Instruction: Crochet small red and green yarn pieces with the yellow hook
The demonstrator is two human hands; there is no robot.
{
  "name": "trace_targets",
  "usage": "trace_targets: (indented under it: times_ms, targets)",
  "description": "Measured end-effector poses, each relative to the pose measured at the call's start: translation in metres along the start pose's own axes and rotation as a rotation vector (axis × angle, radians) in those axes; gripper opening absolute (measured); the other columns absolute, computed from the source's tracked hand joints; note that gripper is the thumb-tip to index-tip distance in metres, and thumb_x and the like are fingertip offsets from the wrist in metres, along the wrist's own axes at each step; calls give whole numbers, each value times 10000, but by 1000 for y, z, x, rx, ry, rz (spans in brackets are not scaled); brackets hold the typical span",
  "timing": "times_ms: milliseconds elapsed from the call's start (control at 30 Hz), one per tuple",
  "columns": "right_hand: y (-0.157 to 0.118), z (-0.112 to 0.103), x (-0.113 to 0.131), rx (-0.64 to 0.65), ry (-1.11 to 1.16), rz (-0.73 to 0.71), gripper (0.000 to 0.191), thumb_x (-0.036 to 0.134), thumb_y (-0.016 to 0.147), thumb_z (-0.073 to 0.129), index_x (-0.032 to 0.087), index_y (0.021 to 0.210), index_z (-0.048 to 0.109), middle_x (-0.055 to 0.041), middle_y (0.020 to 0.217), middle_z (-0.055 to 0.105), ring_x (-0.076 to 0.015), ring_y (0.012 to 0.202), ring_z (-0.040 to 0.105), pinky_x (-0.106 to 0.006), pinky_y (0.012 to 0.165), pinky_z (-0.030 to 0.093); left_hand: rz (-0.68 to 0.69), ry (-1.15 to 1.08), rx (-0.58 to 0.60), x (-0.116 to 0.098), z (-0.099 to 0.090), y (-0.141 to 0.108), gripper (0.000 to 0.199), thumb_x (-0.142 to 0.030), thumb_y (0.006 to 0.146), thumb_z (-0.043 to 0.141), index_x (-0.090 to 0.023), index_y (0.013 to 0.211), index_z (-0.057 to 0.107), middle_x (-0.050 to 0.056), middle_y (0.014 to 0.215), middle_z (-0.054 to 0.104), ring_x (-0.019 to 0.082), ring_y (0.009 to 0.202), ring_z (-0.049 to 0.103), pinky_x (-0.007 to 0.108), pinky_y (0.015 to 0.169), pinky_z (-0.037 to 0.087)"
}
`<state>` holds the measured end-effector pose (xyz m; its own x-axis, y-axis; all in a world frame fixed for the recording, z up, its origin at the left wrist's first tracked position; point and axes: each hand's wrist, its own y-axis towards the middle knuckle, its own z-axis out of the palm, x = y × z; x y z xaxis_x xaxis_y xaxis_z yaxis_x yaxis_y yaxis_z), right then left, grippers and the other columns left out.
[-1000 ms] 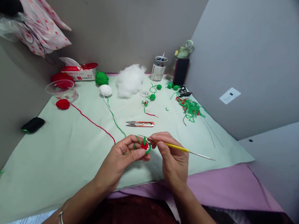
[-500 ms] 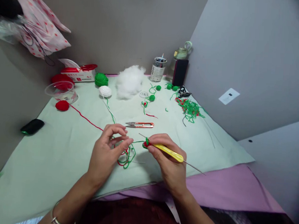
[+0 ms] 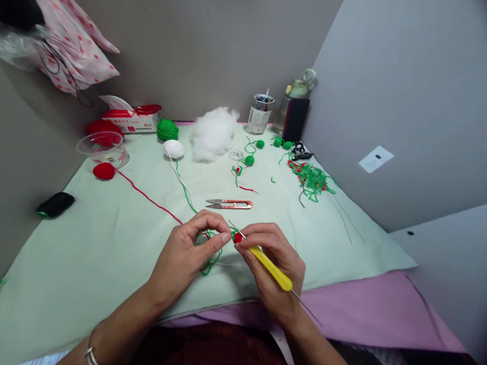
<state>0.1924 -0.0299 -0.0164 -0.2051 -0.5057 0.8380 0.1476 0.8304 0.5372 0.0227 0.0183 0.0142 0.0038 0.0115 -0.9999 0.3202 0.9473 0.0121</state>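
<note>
My right hand [image 3: 277,268] is closed round the yellow handle of a crochet hook [image 3: 271,269], whose thin metal tip points up and left. At the tip sits a small red and green crochet piece [image 3: 238,238], partly hidden by fingers. Thumb and forefinger of my left hand [image 3: 193,245] pinch the piece's left edge. Loose green and red yarn [image 3: 210,263] lies tangled beneath my left hand. Just beyond the hands, a pair of orange thread snips [image 3: 231,204] lies on the pale green cloth [image 3: 109,251].
Red [image 3: 103,171], white [image 3: 173,149] and green [image 3: 167,130] yarn balls lie at the left and back. White stuffing [image 3: 214,134] sits at the back, near a pen jar [image 3: 260,114], phone [image 3: 295,120] and bottle [image 3: 299,88]. Yarn scraps [image 3: 311,180] pile up on the right.
My left hand has moved right, and its fingertips now meet the crochet piece. The hook has tilted more steeply in my right hand, and more of the red part shows.
</note>
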Motion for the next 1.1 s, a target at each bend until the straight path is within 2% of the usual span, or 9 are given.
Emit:
trace_targets:
  times_ms: [133, 333, 400, 500, 600, 733, 867, 967, 1100]
  targets:
    - [3, 2, 2, -20, 131, 125, 153, 120, 911, 782, 273, 920, 784, -21, 960, 736, -170, 885, 698, -306, 770, 542, -142, -251, 55, 5, 1, -3, 119, -333, 870, 819, -228, 834, 777, 15, 880, 707, 181, 825, 606, 308, 811, 470]
    - [9, 8, -1, -43, 300, 256, 123, 142, 847, 844, 247, 832, 782, -9, 921, 723, -158, 879, 710, -274, 784, 567, -129, -391, -73, 11, 15, -9, 108, -289, 862, 842, -216, 821, 773, 23, 964, 751, 172, 961, 647, 267, 907, 480]
    - [8, 9, -3, -57, 246, 223, 129, 131, 859, 829, 249, 844, 779, -10, 930, 723, -155, 879, 711, -267, 773, 565, -150, -424, -126, 13, 20, -10, 122, -298, 855, 850, -218, 820, 765, 14, 956, 749, 158, 937, 644, 250, 882, 484]
    - [3, 12, -6, -88, 48, 40, 186, 79, 899, 768, 260, 935, 784, -22, 969, 727, -157, 919, 712, -269, 788, 560, -184, -471, -183, 15, 24, -10, 165, -318, 830, 873, -215, 804, 747, 3, 931, 738, 143, 879, 630, 238, 839, 488]
    - [-1, 12, -9, -72, -61, -91, 253, 40, 918, 725, 268, 1014, 776, -30, 1003, 728, -157, 953, 711, -276, 826, 560, -167, -453, -171, 17, 25, -7, 165, -305, 822, 885, -212, 835, 749, 0, 921, 726, 141, 882, 627, 232, 836, 490]
    - [2, 7, -8, -48, 31, 30, 172, 96, 922, 754, 263, 963, 767, -28, 998, 725, -159, 942, 707, -274, 803, 560, -92, -389, -116, 20, 22, -6, 171, -252, 829, 884, -222, 941, 758, 8, 983, 727, 158, 981, 644, 238, 881, 498]
    - [8, 1, -4, 2, 167, 146, 112, 144, 922, 768, 255, 933, 775, -26, 973, 716, -159, 929, 711, -267, 783, 571, -70, -381, -70, 20, 21, -6, 143, -243, 851, 867, -224, 922, 744, 1, 959, 715, 154, 981, 647, 238, 887, 501]
    - [9, -5, -4, 37, 158, 121, 138, 139, 943, 742, 268, 961, 789, -14, 955, 739, -152, 930, 709, -274, 823, 572, -97, -401, -56, 16, 22, -7, 164, -235, 827, 885, -215, 876, 730, -15, 884, 686, 131, 877, 630, 221, 806, 501]
    - [8, -8, -6, -19, 62, 57, 181, 123, 943, 747, 290, 976, 809, -4, 951, 773, -149, 910, 723, -282, 833, 576, -223, -477, -15, 12, 21, -7, 230, -231, 777, 921, -211, 927, 749, -9, 911, 707, 116, 821, 623, 213, 742, 496]
